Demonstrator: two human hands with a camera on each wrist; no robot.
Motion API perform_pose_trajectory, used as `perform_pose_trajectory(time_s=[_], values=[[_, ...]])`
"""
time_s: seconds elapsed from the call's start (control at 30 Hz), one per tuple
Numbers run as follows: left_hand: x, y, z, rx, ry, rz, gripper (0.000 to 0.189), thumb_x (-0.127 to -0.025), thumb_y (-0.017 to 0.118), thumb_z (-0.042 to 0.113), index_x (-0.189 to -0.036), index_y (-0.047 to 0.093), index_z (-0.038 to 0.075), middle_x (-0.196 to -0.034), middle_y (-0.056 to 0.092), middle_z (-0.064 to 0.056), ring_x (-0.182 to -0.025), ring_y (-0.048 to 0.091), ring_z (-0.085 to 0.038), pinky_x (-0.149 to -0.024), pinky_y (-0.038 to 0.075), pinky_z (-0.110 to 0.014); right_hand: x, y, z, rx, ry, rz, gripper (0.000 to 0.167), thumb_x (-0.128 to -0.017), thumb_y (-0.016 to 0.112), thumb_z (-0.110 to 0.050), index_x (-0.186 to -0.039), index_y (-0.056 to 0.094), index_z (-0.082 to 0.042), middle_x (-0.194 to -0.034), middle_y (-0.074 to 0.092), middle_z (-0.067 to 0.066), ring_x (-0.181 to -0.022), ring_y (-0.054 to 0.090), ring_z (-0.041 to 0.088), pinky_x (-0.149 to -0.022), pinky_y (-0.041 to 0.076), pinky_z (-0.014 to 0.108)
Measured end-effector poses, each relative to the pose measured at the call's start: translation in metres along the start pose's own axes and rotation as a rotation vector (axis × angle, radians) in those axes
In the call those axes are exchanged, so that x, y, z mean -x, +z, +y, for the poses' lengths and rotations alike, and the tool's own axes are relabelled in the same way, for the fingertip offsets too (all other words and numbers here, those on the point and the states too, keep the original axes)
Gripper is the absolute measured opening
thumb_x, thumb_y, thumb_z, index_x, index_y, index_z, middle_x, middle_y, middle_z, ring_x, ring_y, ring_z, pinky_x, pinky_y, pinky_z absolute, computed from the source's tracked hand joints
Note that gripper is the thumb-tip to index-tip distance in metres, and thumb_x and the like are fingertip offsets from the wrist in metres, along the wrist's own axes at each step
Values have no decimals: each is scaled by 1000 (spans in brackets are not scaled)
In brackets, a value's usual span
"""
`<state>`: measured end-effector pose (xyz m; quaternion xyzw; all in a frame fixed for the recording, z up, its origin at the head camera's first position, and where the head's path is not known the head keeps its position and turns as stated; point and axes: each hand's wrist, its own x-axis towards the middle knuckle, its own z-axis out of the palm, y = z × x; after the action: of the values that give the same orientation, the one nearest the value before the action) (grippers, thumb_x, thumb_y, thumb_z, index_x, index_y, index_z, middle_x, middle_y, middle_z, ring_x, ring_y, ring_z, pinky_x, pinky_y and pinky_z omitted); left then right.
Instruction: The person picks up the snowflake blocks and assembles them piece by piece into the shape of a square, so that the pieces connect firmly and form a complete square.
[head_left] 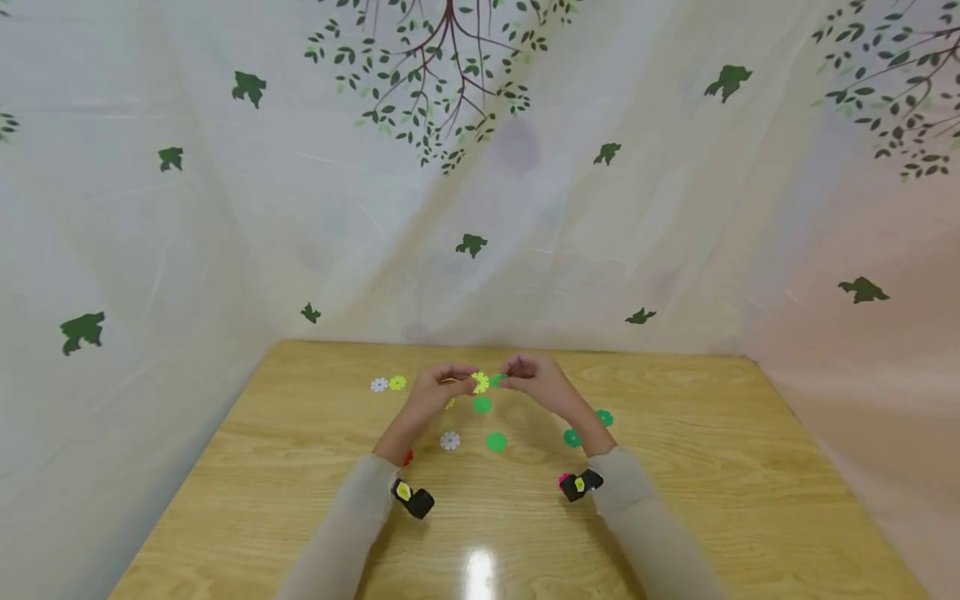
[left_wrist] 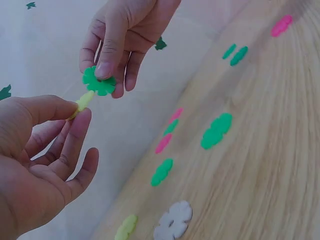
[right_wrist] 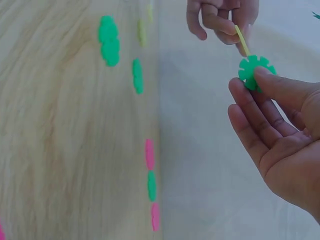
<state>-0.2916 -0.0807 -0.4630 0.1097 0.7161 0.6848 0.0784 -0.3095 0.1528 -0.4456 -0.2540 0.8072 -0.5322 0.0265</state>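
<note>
My left hand (head_left: 431,393) pinches a yellow snowflake disc (head_left: 481,382) between thumb and fingers. The right hand (head_left: 546,385) holds a green snowflake disc (left_wrist: 102,86) by its flat face, thumb on top. Both hands are raised above the table's far part. In the right wrist view the yellow disc shows edge-on, and its end meets the notched rim of the green disc (right_wrist: 249,70); the two stand crosswise. How deep the notches sit in each other I cannot tell.
On the wooden table (head_left: 675,533) lie more discs: two green ones (head_left: 497,442) near the middle, a white one (head_left: 450,440), and a white and yellow pair (head_left: 379,384) far left. Two green discs (head_left: 604,417) lie right. A pink-green-pink row (right_wrist: 152,186) shows from the right wrist.
</note>
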Motion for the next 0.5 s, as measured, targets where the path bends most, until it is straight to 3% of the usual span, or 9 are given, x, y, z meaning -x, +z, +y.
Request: perform_pose_trajectory(time_s=[0.13,0.27,0.4,0.5], values=[[-5,2,2,67,-1,34,31,-95,70,10,-123,69,-3,-98,68,-1,-96,71,-24,-105,52,-46,-7,0,-4,-49,-28,52,12,-92,73,-2,-101,69,6,-93,72,23,-78,70,17,-74,62,37],[-10,5,4,123,8,45,31,-96,68,6,-124,66,-8,-99,70,-1,-91,71,-15,-101,56,-40,-9,0,-9,-80,-63,92,12,-91,74,-1,-99,68,7,-91,71,26,-73,68,11,-66,58,24],[-13,8,7,196,-2,55,31,-98,65,4,-125,63,-9,-97,72,1,-89,72,-12,-95,59,-33,-10,0,-10,-103,-97,162,13,-90,74,2,-99,68,9,-94,70,27,-76,67,3,-70,57,19],[-15,10,9,259,-9,46,29,-99,62,2,-125,61,-11,-94,72,2,-85,73,-11,-91,60,-29,-11,1,-10,-121,-118,214,12,-89,73,5,-99,68,11,-94,69,29,-79,70,9,-75,61,25]])
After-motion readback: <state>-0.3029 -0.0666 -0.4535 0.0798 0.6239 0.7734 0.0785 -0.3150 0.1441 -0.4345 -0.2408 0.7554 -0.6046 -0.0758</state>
